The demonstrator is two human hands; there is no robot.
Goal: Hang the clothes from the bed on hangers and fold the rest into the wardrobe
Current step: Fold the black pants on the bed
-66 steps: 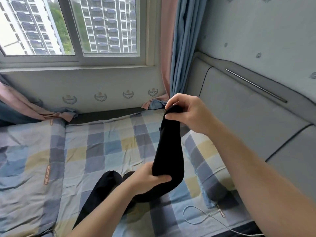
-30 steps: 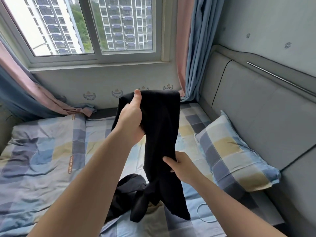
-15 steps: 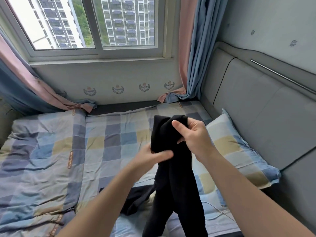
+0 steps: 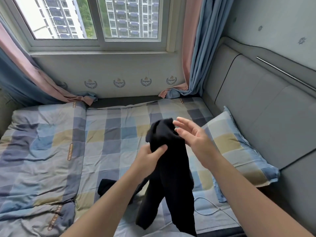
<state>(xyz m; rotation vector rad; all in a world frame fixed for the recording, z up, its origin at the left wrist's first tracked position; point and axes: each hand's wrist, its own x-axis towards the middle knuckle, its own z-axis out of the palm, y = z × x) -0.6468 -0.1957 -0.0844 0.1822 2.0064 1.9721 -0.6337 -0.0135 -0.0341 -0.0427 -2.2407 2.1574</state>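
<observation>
Because only the left hand pinches the black garment, which hangs above the bed, the cloth may slip from its fingers and fall in a heap. The right hand, fingers spread, is just beside the top; half a second earlier it pinched that edge.

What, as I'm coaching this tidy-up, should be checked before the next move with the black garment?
1. Left hand grips the black garment: ok.
2. Right hand has a hold: not ok, it is open beside the garment's top.
3. Garment's lower end clear of the bed: cannot tell.
4. White cable away from the hanging end: not ok, it lies close by on the bed.
5. Hanger or wardrobe in view: not ok, neither shows.
</observation>
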